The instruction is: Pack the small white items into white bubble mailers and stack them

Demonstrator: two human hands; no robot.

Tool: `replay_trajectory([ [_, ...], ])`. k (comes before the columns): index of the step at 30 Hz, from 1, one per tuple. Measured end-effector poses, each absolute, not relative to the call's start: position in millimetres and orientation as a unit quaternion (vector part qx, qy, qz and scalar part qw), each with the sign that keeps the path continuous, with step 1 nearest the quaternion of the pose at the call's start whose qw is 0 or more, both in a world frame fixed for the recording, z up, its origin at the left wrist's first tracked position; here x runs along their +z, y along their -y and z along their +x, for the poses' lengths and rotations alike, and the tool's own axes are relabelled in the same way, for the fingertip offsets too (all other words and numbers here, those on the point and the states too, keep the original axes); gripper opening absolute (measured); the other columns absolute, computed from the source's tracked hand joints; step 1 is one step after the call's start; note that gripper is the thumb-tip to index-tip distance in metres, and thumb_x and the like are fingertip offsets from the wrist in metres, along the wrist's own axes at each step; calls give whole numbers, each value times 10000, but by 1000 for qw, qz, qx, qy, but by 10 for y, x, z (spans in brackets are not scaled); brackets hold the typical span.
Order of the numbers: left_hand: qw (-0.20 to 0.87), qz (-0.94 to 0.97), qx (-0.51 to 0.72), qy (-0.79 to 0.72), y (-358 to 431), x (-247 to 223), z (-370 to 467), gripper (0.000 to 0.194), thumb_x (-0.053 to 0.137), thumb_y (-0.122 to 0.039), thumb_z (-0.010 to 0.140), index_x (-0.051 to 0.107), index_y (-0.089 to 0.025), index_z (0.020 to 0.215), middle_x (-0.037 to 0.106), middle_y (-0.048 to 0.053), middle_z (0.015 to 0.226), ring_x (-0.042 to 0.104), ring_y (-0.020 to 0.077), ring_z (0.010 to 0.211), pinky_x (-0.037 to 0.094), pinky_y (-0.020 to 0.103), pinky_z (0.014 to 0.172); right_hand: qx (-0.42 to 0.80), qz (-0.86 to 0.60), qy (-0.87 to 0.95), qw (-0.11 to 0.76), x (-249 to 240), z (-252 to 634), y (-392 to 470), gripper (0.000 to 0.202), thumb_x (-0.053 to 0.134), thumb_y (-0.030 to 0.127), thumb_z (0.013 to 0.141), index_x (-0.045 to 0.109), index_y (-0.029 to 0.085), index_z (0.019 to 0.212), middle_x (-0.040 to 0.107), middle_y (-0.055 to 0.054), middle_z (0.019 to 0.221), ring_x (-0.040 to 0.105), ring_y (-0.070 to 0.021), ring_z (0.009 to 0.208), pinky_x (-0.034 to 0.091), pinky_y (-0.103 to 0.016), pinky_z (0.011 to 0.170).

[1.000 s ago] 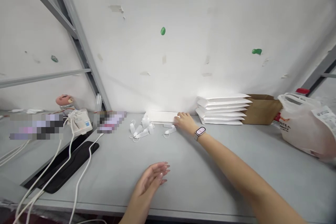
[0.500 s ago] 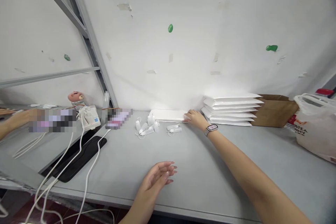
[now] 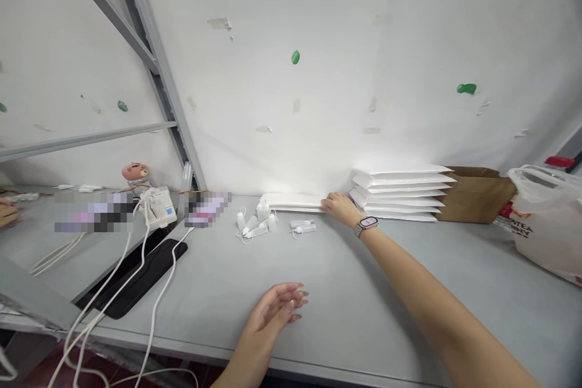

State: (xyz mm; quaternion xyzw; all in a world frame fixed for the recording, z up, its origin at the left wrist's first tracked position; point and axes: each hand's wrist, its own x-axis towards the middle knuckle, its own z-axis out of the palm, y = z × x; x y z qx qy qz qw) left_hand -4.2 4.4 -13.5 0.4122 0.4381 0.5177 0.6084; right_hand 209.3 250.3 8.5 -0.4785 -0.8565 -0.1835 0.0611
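Observation:
My right hand (image 3: 342,208), with a watch on its wrist, pinches the right end of a flat white envelope (image 3: 291,202) at the foot of the wall. The envelope lies on a low white pile, and its top bulges slightly. Over the front of the table my left hand (image 3: 278,310) hovers with fingers loosely curved and apart, holding nothing. Several small clear squeeze bottles (image 3: 257,224) lie or stand in a cluster left of centre. Closer to my right hand, two more small bottles (image 3: 304,227) lie on their sides.
To the right are a stack of white padded envelopes (image 3: 400,194), a brown paper bag (image 3: 475,194) and a white plastic bag (image 3: 543,224). Leftward lie a black tray-like object (image 3: 145,279), white cables (image 3: 157,303), a power strip (image 3: 159,206) and a co-worker's hand (image 3: 9,212).
The top envelope under my right hand has lifted and bowed a little. My left hand has barely moved. At the far left, the co-worker's arm has drawn back.

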Motion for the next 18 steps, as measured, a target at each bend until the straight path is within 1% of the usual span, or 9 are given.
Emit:
replay_trajectory([
  [2,609,410,520,-436,-41,-123,-39,447,701,-525,638,679,-193,937,698,111,956,625,252,931,491,347,775,-175,-475,860,61,97,2113,-2512,274,414,303,927,650,164,919,612,-121,943,540,-207,897,367,-268,695],
  [7,612,409,517,-437,-20,-92,-30,432,696,-516,649,682,-191,933,694,120,962,619,262,943,481,359,790,-162,-479,859,78,92,2134,-2532,275,395,261,936,647,152,925,616,-109,939,543,-188,904,405,-279,750],
  [10,607,416,517,-437,-10,-84,-28,421,676,-515,671,680,-195,943,690,118,968,613,266,950,475,368,800,-157,-492,852,91,53,2130,-2540,220,453,287,916,613,138,944,610,-71,962,557,-174,911,437,-327,789],
  [13,605,419,518,-437,-12,-87,-33,411,670,-509,682,677,-197,949,689,115,962,613,262,948,476,364,798,-154,-506,842,112,20,2120,-2531,210,494,313,894,587,134,953,598,-50,981,566,-169,895,451,-359,789],
  [15,606,419,516,-437,-18,-92,-38,413,677,-506,676,678,-195,947,688,117,964,614,264,949,478,362,795,-151,-511,835,138,20,2114,-2516,213,437,267,917,593,122,916,598,-80,956,553,-184,893,434,-345,775],
  [18,606,416,518,-437,-29,-103,-47,421,683,-512,666,680,-195,943,690,119,966,616,268,947,480,368,797,-145,-517,821,195,78,2119,-2479,316,312,200,939,600,104,851,593,-152,905,523,-234,896,389,-344,752],
])
